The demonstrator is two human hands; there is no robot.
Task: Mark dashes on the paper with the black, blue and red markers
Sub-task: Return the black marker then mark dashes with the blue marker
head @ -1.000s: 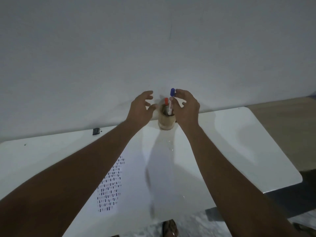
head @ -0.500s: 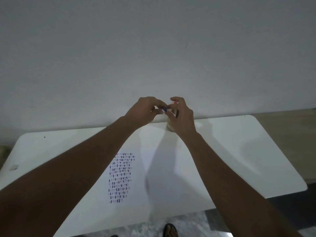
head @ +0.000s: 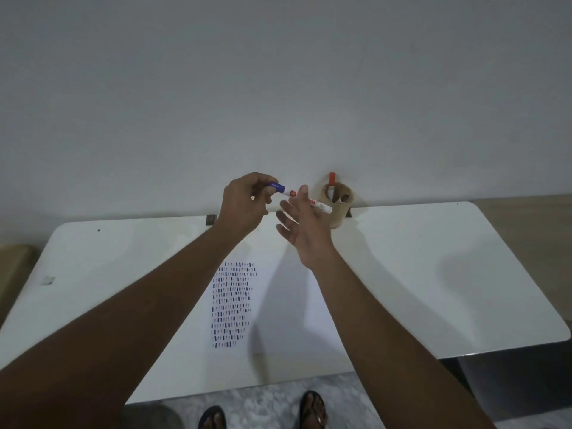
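Observation:
A white-barrelled blue marker (head: 320, 206) is held level above the table's back edge. My left hand (head: 244, 202) is shut on its blue cap (head: 277, 187). My right hand (head: 305, 233) has its thumb across the barrel while its other fingers are spread. Just right of my right hand, a round wooden holder (head: 340, 212) holds the red marker (head: 332, 180) upright and a dark-ended marker (head: 343, 198). The white paper (head: 288, 320) lies on the table below my hands, with rows of black, blue and red dashes (head: 232, 305) down its left part.
The white table (head: 433, 274) stands against a plain grey wall. A small dark clip (head: 211, 219) sits on the back edge and a scrap of tape (head: 48, 280) lies at the left. My sandalled feet (head: 312, 410) show on the floor below the front edge.
The blue marker has come out of the holder. Both hands have moved left, away from the holder, and now hold the marker level between them, with the left hand on its cap.

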